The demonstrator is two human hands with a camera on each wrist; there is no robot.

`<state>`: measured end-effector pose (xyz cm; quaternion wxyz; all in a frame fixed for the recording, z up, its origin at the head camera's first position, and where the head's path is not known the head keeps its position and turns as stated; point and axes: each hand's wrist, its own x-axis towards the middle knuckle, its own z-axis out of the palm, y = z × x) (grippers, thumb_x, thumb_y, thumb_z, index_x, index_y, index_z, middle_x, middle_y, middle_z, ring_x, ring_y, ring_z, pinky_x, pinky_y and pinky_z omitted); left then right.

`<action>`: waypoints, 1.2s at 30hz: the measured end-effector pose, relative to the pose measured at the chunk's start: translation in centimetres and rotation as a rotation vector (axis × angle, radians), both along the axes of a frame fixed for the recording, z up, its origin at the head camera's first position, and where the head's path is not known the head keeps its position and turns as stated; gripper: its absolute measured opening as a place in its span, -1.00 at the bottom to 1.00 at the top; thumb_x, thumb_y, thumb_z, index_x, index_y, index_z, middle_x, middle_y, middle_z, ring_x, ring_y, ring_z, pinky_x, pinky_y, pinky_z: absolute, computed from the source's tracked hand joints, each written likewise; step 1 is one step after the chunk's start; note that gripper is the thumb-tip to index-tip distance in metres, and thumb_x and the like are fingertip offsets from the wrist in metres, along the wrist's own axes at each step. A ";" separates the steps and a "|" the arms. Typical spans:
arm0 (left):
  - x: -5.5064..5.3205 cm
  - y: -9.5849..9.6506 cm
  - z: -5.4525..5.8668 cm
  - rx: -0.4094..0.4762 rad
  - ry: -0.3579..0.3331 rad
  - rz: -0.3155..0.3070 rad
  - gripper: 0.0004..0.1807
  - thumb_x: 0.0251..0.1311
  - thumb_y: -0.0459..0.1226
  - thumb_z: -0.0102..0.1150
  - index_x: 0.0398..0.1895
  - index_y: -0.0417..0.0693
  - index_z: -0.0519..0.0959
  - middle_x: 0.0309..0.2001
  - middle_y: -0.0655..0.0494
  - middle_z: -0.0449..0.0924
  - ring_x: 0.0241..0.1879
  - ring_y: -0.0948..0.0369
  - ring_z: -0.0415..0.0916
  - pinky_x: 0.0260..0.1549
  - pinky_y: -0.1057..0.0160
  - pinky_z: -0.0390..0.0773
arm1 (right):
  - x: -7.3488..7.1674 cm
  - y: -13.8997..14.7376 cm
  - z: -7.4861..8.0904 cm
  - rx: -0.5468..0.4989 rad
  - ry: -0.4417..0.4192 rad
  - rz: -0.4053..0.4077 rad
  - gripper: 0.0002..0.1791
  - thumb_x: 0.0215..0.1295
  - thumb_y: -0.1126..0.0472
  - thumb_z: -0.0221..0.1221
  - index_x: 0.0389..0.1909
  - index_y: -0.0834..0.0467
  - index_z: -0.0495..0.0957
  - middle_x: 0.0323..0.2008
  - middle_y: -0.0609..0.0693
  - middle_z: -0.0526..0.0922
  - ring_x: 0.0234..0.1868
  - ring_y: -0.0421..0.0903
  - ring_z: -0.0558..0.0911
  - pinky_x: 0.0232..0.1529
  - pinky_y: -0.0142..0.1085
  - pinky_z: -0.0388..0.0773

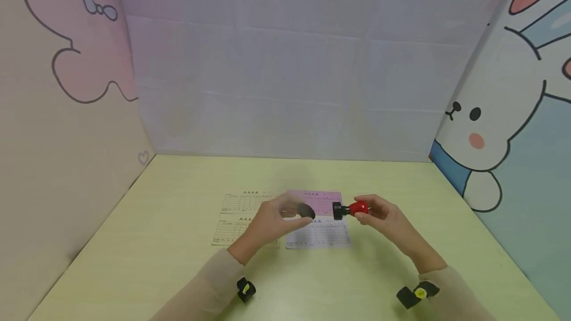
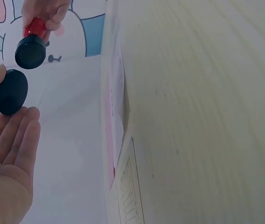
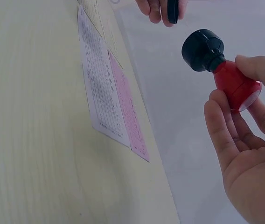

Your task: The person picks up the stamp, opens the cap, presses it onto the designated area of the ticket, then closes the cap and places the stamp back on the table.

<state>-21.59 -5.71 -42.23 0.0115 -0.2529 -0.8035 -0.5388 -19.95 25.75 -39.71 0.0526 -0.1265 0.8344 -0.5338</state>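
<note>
R hand [image 1: 389, 222] grip pinches stamp [image 1: 346, 210] by red handle [image 1: 360, 207]; long axis approx horiz, blk head [image 1: 338, 210] twd L hand [image 1: 269, 219], whose grip pinches cap [image 1: 306, 211]. Head & cap near, not touching, both above slips [image 1: 317, 237] on desk [image 1: 147, 241].

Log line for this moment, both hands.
left hand: pinches black cap | right hand: holds red-handled stamp | cap/stamp: apart, midair | four paper slips: on table
</note>
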 end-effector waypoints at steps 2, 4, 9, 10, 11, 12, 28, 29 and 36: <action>-0.1 0.4 0.0 -0.010 -0.003 -0.006 -0.61 0.13 0.06 0.44 -0.01 0.22 0.66 -0.12 0.40 0.67 -0.06 0.24 0.65 0.01 0.27 0.60 | -0.1 0.4 0.0 0.029 0.020 -0.016 -0.46 0.39 0.04 0.27 0.32 0.11 0.44 0.08 0.14 0.61 0.00 0.08 0.63 -0.01 -0.36 0.58; -0.1 0.9 -0.2 -0.023 -0.008 -0.011 -0.58 0.13 0.06 0.44 0.02 0.17 0.66 -0.12 0.38 0.67 -0.05 0.21 0.66 0.01 0.27 0.60 | -0.2 0.9 0.0 0.052 0.041 -0.030 -0.46 0.40 0.02 0.27 0.32 0.11 0.44 0.06 0.13 0.60 -0.03 0.04 0.63 -0.03 -0.34 0.58; -0.1 2.0 -0.4 -0.041 -0.046 -0.025 -0.57 0.09 0.06 0.46 -0.02 0.14 0.67 -0.19 0.39 0.69 -0.11 0.30 0.65 -0.02 0.28 0.60 | -0.4 2.0 0.1 0.086 0.065 -0.070 -0.45 0.41 0.00 0.25 0.33 0.09 0.42 0.03 0.12 0.60 -0.07 0.02 0.63 -0.06 -0.30 0.59; -0.2 2.3 -0.3 -0.037 -0.055 -0.032 -0.58 0.09 0.05 0.48 -0.03 0.14 0.66 -0.21 0.39 0.69 -0.13 0.32 0.64 -0.03 0.29 0.60 | -0.4 2.3 0.2 0.087 0.069 -0.073 -0.44 0.41 0.00 0.25 0.34 0.09 0.41 0.02 0.12 0.60 -0.07 0.03 0.63 -0.06 -0.29 0.60; -0.2 2.7 -0.3 -0.028 -0.062 -0.041 -0.59 0.08 0.03 0.49 -0.05 0.13 0.66 -0.22 0.38 0.69 -0.14 0.33 0.64 -0.04 0.29 0.61 | -0.4 2.5 0.2 0.089 0.075 -0.080 -0.44 0.41 0.00 0.25 0.34 0.10 0.41 0.01 0.12 0.60 -0.08 0.02 0.64 -0.06 -0.27 0.60; -0.3 3.1 -0.4 -0.019 -0.066 -0.052 -0.60 0.08 0.01 0.50 -0.06 0.11 0.66 -0.23 0.37 0.69 -0.15 0.33 0.64 -0.05 0.30 0.61 | -0.4 2.7 0.2 0.092 0.079 -0.084 -0.44 0.42 0.00 0.24 0.35 0.11 0.40 0.00 0.12 0.60 -0.09 0.01 0.64 -0.06 -0.26 0.60; -0.8 9.6 -1.0 -0.096 -0.084 -0.089 -0.53 0.03 0.03 0.53 -0.01 0.10 0.67 -0.22 0.48 0.63 -0.07 0.25 0.64 -0.05 0.40 0.56 | -0.2 5.2 0.2 0.162 0.140 -0.152 -0.43 0.47 0.00 0.18 0.39 0.13 0.37 0.03 0.15 0.59 -0.13 -0.11 0.65 -0.11 -0.32 0.61; -0.8 9.9 -1.0 -0.106 -0.086 -0.082 -0.53 0.02 0.03 0.54 -0.01 0.12 0.68 -0.22 0.47 0.63 -0.07 0.27 0.63 -0.05 0.39 0.56 | -0.2 5.3 0.2 0.160 0.144 -0.153 -0.44 0.47 0.00 0.18 0.38 0.13 0.37 0.02 0.14 0.60 -0.14 -0.13 0.65 -0.12 -0.34 0.60; -1.0 12.0 -1.4 -0.149 -0.135 -0.040 -0.54 -0.03 0.03 0.57 -0.04 0.17 0.69 -0.21 0.45 0.65 -0.15 0.41 0.60 -0.08 0.36 0.57 | 0.1 5.7 0.3 0.172 0.144 -0.176 -0.43 0.47 -0.01 0.18 0.38 0.14 0.36 0.02 0.15 0.60 -0.16 -0.18 0.64 -0.12 -0.34 0.60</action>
